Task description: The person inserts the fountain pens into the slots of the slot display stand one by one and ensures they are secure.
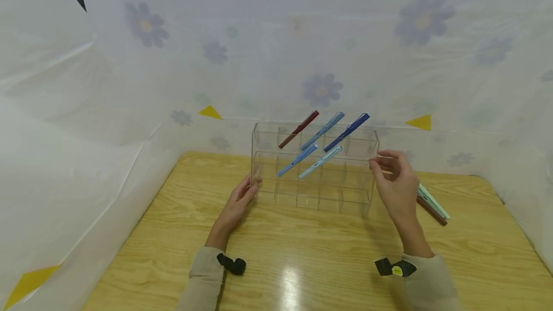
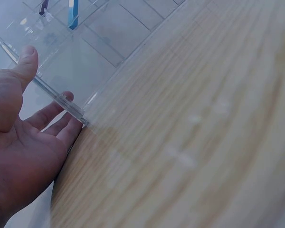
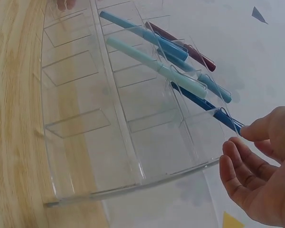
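Note:
A clear acrylic pen rack (image 1: 330, 200) with tiered compartments stands on the table between the hands. Its upper tier carries a dark red pen (image 1: 299, 129), a grey-blue pen (image 1: 323, 131) and a dark blue pen (image 1: 347, 132), all slanted. Lower down lean a mid-blue pen (image 1: 297, 160) and a pale blue pen (image 1: 320, 162). The left hand (image 1: 235, 203) grips the rack's left side panel, thumb (image 2: 27, 64) on one face and fingers on the other. At the right edge, the right hand (image 1: 397, 181) pinches the panel near its upper corner; its exact contact is partly hidden.
Beside the right wrist, a mint green pen (image 1: 434, 201) and a dark brown-red pen (image 1: 432, 210) lie on the wooden table (image 1: 276, 248), partly covered by the hand. Behind the rack hangs a white flowered sheet (image 1: 276, 61), with another white sheet along the left.

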`<state>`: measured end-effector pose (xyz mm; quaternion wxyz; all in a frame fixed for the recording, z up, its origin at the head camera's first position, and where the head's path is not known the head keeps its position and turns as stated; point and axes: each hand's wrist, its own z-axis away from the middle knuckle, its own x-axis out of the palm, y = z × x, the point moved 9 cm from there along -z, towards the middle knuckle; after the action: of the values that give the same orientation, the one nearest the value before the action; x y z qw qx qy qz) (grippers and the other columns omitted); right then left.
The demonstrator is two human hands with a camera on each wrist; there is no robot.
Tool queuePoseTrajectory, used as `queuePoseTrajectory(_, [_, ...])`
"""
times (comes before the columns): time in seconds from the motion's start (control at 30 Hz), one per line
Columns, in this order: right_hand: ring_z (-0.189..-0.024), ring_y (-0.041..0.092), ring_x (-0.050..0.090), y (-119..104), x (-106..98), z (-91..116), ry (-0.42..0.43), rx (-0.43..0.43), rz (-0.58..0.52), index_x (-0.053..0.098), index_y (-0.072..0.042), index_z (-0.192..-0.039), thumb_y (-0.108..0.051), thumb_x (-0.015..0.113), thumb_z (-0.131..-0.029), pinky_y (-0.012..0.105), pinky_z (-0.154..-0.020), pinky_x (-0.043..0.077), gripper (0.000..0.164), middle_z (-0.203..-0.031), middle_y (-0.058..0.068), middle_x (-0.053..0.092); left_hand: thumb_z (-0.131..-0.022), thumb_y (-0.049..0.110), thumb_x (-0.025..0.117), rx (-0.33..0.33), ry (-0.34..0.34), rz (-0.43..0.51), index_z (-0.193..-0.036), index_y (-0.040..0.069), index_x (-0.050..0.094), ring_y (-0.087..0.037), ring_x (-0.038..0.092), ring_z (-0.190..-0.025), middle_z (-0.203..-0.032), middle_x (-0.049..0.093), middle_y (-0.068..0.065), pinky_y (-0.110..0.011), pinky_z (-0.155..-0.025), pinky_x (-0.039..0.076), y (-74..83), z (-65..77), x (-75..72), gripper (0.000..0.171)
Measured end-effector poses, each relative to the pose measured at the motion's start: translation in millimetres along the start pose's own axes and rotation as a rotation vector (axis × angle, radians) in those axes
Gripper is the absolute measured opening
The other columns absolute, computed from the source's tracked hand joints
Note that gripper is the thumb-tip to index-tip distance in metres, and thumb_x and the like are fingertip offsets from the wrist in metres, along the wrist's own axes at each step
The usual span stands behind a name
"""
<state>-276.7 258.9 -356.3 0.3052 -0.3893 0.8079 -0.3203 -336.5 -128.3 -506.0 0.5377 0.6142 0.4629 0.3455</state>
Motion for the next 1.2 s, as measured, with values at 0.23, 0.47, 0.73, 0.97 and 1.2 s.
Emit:
queuePoseTrajectory(0.23, [-0.089, -0.001, 0.066, 18, -18, 8, 0.01, 0.06, 0.023, 0.066, 0.0, -0.122, -0.002, 0.072, -0.095, 0.011, -0.072, 0.05, 0.028, -0.105, 0.016, 0.073, -0.112, 0.023, 0.046, 0.003, -0.001, -0.007, -0.164, 0.023, 0.029, -0.039, 0.034, -0.147, -0.156, 0.04, -0.024, -0.063, -0.115, 0.027, -1.4, 0.1, -0.5, 0.055])
queuePoseTrajectory(0.47, [-0.086, -0.005, 0.065, 32, -36, 5, 0.049, 0.082, 0.061, 0.068, 0.002, -0.119, -0.001, 0.072, -0.095, 0.009, -0.072, 0.049, 0.025, -0.102, 0.012, 0.074, -0.113, 0.022, 0.045, 0.008, 0.008, -0.019, -0.164, 0.024, 0.029, -0.039, 0.033, -0.148, -0.156, 0.041, -0.023, -0.062, -0.115, 0.027, -1.6, 0.3, -1.5, 0.054])
queuePoseTrajectory(0.73, [-0.086, -0.003, 0.065, 50, -57, 5, 0.053, 0.122, 0.073, 0.07, 0.0, -0.121, -0.005, 0.069, -0.097, 0.01, -0.068, 0.051, 0.024, -0.099, -0.006, 0.071, -0.112, 0.023, 0.045, 0.003, 0.005, -0.009, -0.164, 0.023, 0.029, -0.039, 0.034, -0.148, -0.157, 0.041, -0.023, -0.061, -0.115, 0.027, -1.7, -0.6, -1.0, 0.054])
queuePoseTrajectory(0.97, [-0.087, -0.009, 0.06, 74, -74, 10, 0.071, 0.203, 0.193, 0.073, -0.004, -0.119, -0.014, 0.069, -0.098, 0.006, -0.072, 0.045, 0.023, -0.097, -0.016, 0.068, -0.112, 0.024, 0.046, -0.012, 0.002, -0.006, -0.164, 0.022, 0.028, -0.038, 0.033, -0.148, -0.157, 0.04, -0.021, -0.061, -0.115, 0.027, -1.7, -0.2, -0.8, 0.055])
queuePoseTrajectory(1.2, [-0.08, -0.014, 0.056, 102, -82, 15, 0.058, 0.244, 0.298, 0.072, -0.001, -0.118, -0.012, 0.069, -0.097, 0.004, -0.068, 0.042, 0.024, -0.094, -0.009, 0.071, -0.112, 0.025, 0.046, -0.018, -0.001, 0.002, -0.164, 0.024, 0.028, -0.037, 0.032, -0.149, -0.158, 0.04, -0.02, -0.061, -0.116, 0.026, -1.9, 0.6, -0.4, 0.055])
